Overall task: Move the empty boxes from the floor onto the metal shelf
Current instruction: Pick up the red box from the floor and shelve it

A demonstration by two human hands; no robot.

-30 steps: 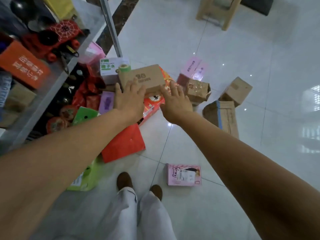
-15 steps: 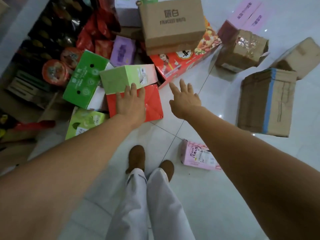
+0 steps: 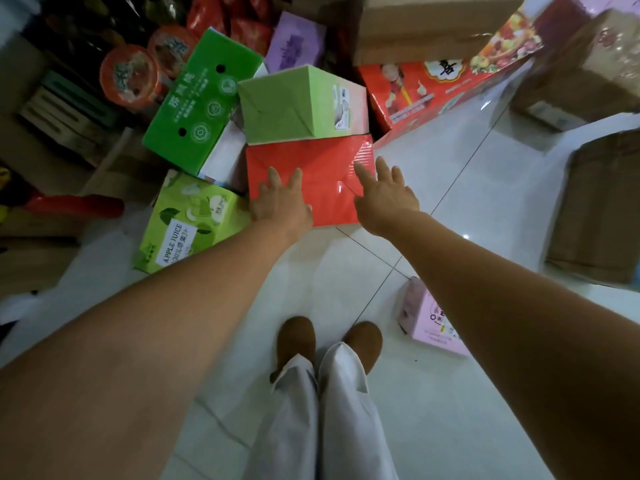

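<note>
Red box [image 3: 311,157] flat, long axis left-right; left hand [image 3: 281,204], right hand [image 3: 386,199] over it.

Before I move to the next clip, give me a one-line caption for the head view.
Left hand and right hand, fingers spread, reach over the red box on the tiled floor.

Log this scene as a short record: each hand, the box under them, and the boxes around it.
left hand: open, over the red box, near left part
right hand: open, over the red box's right edge
red box: lies on the floor
behind it: pale green box
to its left: apple juice box
by the feet: pink box
</note>
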